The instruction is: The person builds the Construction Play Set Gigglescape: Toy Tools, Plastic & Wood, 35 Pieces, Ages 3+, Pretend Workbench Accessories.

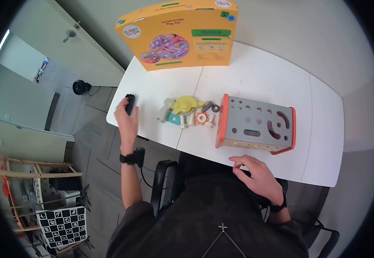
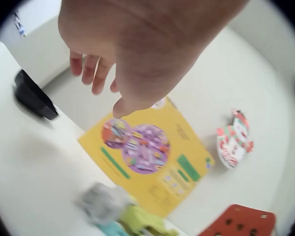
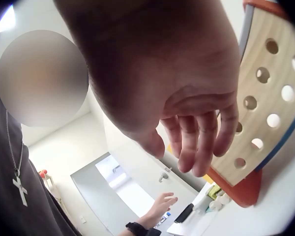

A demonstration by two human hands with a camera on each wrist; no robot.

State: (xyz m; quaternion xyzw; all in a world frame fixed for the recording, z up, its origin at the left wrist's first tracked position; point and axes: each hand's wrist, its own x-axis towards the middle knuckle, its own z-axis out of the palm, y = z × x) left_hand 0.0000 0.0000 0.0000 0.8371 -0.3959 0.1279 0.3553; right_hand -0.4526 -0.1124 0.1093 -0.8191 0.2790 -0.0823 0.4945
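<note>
My left hand (image 1: pixel 126 120) hovers by a small black object (image 1: pixel 130 104) at the table's left edge. In the left wrist view its fingers hang relaxed with nothing in them, and the black object (image 2: pixel 34 96) lies apart from them. My right hand (image 1: pixel 257 178) is held in front of the table's near edge, fingers loosely bent and holding nothing. Just beyond it stands a toy workbench box (image 1: pixel 255 122) with a grey perforated top and red-orange ends. The right wrist view shows its wooden side (image 3: pixel 265 93) with round holes, close behind the fingers.
Toy pieces lie mid-table: a yellow part (image 1: pixel 184 104), a grey part (image 1: pixel 164 111), a teal piece (image 1: pixel 173 119), an orange gear (image 1: pixel 201 118) and several white bolts. A yellow Construction Play Set box (image 1: pixel 176 38) stands at the back. A chair armrest (image 1: pixel 161 180) sits below the near edge.
</note>
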